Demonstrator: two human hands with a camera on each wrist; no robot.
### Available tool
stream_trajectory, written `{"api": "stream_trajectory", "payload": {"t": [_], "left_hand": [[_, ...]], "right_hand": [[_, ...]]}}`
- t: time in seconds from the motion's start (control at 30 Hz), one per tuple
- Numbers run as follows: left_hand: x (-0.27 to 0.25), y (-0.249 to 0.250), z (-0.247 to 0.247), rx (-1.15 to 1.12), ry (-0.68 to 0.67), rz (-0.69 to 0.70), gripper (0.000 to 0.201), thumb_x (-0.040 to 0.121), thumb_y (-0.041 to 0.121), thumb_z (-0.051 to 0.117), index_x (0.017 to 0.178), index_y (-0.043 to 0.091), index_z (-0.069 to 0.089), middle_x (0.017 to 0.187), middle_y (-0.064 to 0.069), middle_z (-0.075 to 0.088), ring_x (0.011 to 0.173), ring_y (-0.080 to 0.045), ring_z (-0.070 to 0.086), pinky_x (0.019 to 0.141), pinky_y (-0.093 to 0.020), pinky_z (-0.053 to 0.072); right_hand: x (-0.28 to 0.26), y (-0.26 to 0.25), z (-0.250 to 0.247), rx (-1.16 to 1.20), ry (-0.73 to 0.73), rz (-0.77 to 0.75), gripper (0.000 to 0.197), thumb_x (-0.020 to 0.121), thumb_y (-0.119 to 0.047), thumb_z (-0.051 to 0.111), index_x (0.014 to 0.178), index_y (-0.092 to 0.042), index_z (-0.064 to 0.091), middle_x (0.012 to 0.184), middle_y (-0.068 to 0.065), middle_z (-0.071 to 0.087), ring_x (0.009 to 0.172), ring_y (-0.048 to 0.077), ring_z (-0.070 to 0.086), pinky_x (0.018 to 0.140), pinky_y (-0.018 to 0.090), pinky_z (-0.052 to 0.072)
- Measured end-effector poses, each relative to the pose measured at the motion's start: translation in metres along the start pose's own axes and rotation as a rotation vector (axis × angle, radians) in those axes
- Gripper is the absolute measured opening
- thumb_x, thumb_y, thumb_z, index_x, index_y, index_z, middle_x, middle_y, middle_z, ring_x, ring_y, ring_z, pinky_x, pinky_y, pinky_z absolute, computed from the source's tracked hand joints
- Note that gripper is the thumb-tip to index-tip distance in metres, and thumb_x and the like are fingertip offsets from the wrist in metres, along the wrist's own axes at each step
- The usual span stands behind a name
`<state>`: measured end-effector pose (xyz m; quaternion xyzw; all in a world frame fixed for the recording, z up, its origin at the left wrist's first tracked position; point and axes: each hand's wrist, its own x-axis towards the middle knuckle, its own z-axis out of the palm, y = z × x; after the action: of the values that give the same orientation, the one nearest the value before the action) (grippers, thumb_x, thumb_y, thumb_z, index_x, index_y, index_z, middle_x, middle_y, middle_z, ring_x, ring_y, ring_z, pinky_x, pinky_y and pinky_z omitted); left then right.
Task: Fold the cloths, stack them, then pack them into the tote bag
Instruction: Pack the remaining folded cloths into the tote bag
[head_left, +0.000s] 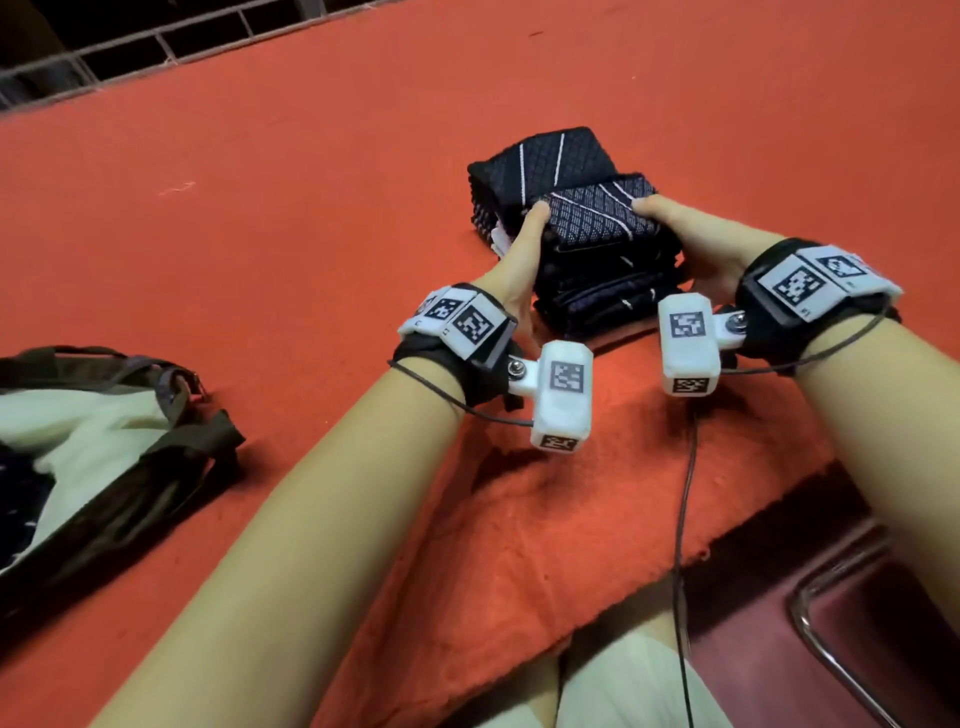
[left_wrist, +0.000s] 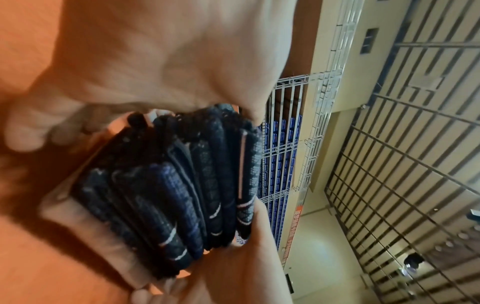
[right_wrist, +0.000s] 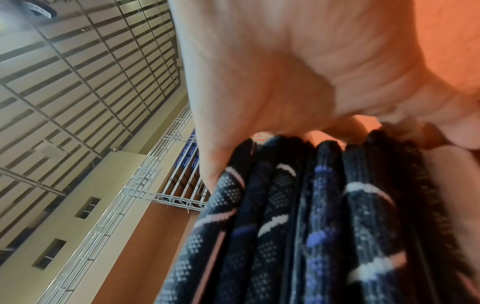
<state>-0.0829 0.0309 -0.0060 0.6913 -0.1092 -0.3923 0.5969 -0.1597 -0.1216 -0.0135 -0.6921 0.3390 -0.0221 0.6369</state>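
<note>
A stack of folded dark navy cloths with white stripes sits on the red carpet, held between both hands. My left hand grips its left side, thumb on the top cloth and fingers underneath. My right hand grips the right side the same way. The layered cloth edges fill the left wrist view, and the stack fills the right wrist view under my thumb. Just behind this stack rests another folded dark cloth. The tote bag, dark with a pale lining, lies open at the far left.
Red carpet covers the surface, and its front edge drops off near my knees. A metal chair frame shows at the lower right. A cable hangs from my right wrist. A railing runs along the back left.
</note>
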Motion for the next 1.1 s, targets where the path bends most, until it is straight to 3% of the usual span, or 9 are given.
{"api": "stream_trajectory", "payload": {"t": [0.07, 0.17, 0.3, 0.37, 0.47, 0.57, 0.7, 0.9, 1.1], "left_hand": [[-0.004, -0.001, 0.003, -0.075, -0.022, 0.0, 0.082, 0.072, 0.077, 0.047, 0.137, 0.026, 0.043, 0.112, -0.009, 0.068, 0.095, -0.026, 0.068, 0.065, -0.042, 0.057], [-0.008, -0.001, 0.008, -0.18, -0.075, 0.004, 0.07, 0.086, 0.071, 0.033, 0.106, 0.009, 0.061, 0.08, -0.014, 0.072, 0.066, -0.024, 0.071, 0.054, -0.037, 0.058], [-0.014, -0.005, 0.012, -0.255, -0.049, 0.022, 0.065, 0.09, 0.065, 0.035, 0.114, 0.011, 0.061, 0.092, -0.014, 0.071, 0.081, -0.026, 0.07, 0.067, -0.035, 0.057], [-0.018, -0.007, 0.008, -0.309, -0.025, 0.019, 0.056, 0.091, 0.06, 0.036, 0.106, 0.013, 0.062, 0.083, -0.011, 0.072, 0.073, -0.025, 0.069, 0.065, -0.034, 0.056], [-0.028, -0.009, -0.003, -0.324, -0.036, 0.029, 0.052, 0.094, 0.056, 0.034, 0.094, 0.013, 0.062, 0.086, -0.01, 0.068, 0.078, -0.024, 0.065, 0.078, -0.035, 0.05], [-0.045, -0.009, -0.025, -0.291, -0.002, 0.047, 0.046, 0.095, 0.049, 0.037, 0.078, 0.013, 0.06, 0.059, -0.005, 0.069, 0.056, -0.017, 0.067, 0.069, -0.03, 0.05], [-0.069, -0.014, -0.073, -0.223, 0.108, 0.067, 0.042, 0.093, 0.05, 0.041, 0.074, 0.016, 0.057, 0.051, 0.001, 0.066, 0.049, -0.012, 0.065, 0.06, -0.024, 0.051], [-0.104, -0.027, -0.15, -0.227, 0.222, -0.026, 0.045, 0.083, 0.062, 0.049, 0.083, 0.018, 0.061, 0.079, -0.005, 0.069, 0.069, -0.019, 0.068, 0.063, -0.03, 0.054], [-0.127, -0.041, -0.189, -0.332, 0.01, 0.008, 0.071, 0.085, 0.072, 0.03, 0.114, 0.015, 0.063, 0.109, -0.011, 0.07, 0.096, -0.024, 0.069, 0.083, -0.041, 0.055]], "right_hand": [[0.001, 0.002, 0.0, 0.009, -0.021, 0.012, 0.035, 0.081, -0.061, 0.05, 0.079, -0.026, 0.052, 0.081, -0.002, 0.053, 0.071, 0.017, 0.051, 0.063, 0.026, 0.044], [-0.001, 0.005, 0.002, 0.055, -0.045, 0.007, 0.032, 0.084, -0.058, 0.048, 0.087, -0.026, 0.053, 0.087, -0.003, 0.055, 0.072, 0.015, 0.055, 0.061, 0.025, 0.046], [-0.009, 0.005, 0.005, 0.071, -0.061, -0.007, 0.027, 0.087, -0.053, 0.046, 0.087, -0.027, 0.052, 0.084, -0.003, 0.054, 0.071, 0.015, 0.053, 0.063, 0.026, 0.046], [-0.015, 0.005, 0.01, 0.077, -0.089, -0.006, 0.027, 0.088, -0.051, 0.046, 0.086, -0.024, 0.051, 0.083, -0.002, 0.052, 0.071, 0.016, 0.052, 0.065, 0.027, 0.047], [-0.024, 0.005, 0.02, 0.056, -0.148, 0.002, 0.029, 0.088, -0.051, 0.044, 0.086, -0.022, 0.05, 0.083, 0.0, 0.051, 0.071, 0.018, 0.051, 0.066, 0.03, 0.045], [-0.031, 0.005, 0.04, 0.056, -0.206, 0.005, 0.029, 0.088, -0.05, 0.044, 0.083, -0.022, 0.051, 0.079, 0.0, 0.052, 0.069, 0.019, 0.05, 0.066, 0.03, 0.043], [-0.041, 0.001, 0.091, 0.044, -0.313, 0.011, 0.028, 0.086, -0.05, 0.048, 0.08, -0.023, 0.052, 0.078, 0.0, 0.052, 0.071, 0.02, 0.051, 0.065, 0.028, 0.043], [-0.054, -0.004, 0.171, 0.07, -0.404, -0.025, 0.024, 0.086, -0.048, 0.051, 0.085, -0.024, 0.052, 0.083, 0.001, 0.052, 0.077, 0.02, 0.056, 0.074, 0.035, 0.051], [-0.062, -0.007, 0.205, 0.006, -0.473, -0.036, 0.022, 0.085, -0.045, 0.052, 0.087, -0.024, 0.055, 0.085, 0.0, 0.056, 0.072, 0.017, 0.057, 0.069, 0.029, 0.048]]}}
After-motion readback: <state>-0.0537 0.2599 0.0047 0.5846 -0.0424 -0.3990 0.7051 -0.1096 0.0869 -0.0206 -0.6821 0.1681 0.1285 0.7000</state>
